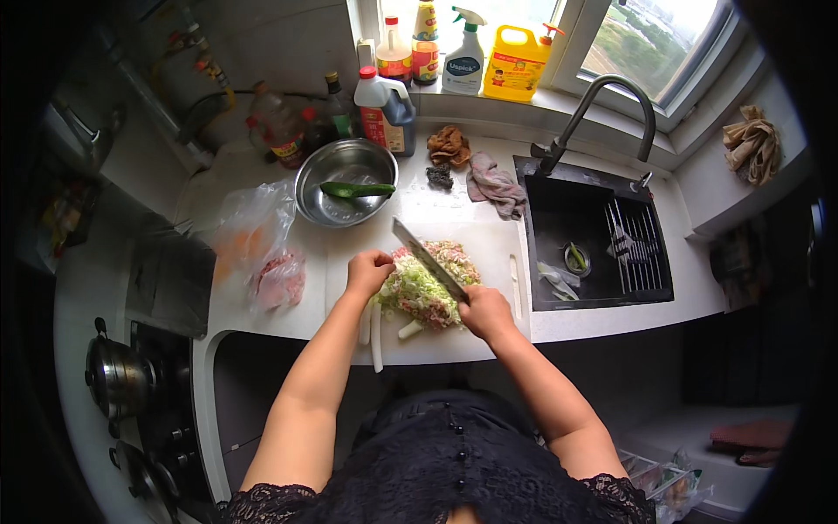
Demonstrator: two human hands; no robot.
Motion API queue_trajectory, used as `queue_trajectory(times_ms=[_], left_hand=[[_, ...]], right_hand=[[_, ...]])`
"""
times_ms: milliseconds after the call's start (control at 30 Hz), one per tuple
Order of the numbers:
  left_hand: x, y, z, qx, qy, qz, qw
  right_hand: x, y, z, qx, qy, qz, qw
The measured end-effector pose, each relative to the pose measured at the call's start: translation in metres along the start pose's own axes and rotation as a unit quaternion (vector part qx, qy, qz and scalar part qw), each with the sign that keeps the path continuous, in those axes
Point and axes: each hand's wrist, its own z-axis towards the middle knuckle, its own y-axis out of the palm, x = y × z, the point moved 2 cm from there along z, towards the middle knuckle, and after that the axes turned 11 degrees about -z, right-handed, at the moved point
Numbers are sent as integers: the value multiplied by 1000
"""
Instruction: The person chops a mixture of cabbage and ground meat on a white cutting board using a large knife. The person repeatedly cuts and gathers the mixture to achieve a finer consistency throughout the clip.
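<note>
My right hand point(486, 311) is closed around the handle of a kitchen knife point(428, 259). Its blade slants up and to the left over a pile of chopped green onion and minced meat point(425, 285). At the pile's left edge is my left hand point(370, 272), its fingers curled together; whatever they may hold is hidden. The pile lies on a white cutting board point(489, 249). Long white onion stalks point(376, 336) rest by the near left side of the pile, and a short piece point(410, 329) lies at its near edge. A thin white strip point(513, 284) is at the board's right.
Behind the board stands a steel bowl point(332, 210) with a green cucumber-like vegetable point(356, 189). Plastic bags point(278, 279) with pinkish meat lie left. Cloths point(496, 185) sit beside the black sink point(559, 227) and its faucet point(642, 105). Bottles point(384, 113) line the back; a pot point(122, 377) is far left.
</note>
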Motion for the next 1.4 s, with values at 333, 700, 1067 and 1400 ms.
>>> queue_trajectory(times_ms=[333, 700, 1067, 1400], left_hand=[[10, 16, -116, 107, 20, -21, 994], [4, 42, -151, -23, 137, 233, 962], [-10, 48, -138, -27, 129, 279, 951], [-10, 48, -136, -42, 144, 270, 951]], right_hand=[[-20, 62, 29, -42, -55, -71, 995], [-11, 37, 33, -36, -28, -67, 997], [-11, 18, 31, -56, -4, -60, 997], [6, 18, 35, -35, 13, -40, 999]])
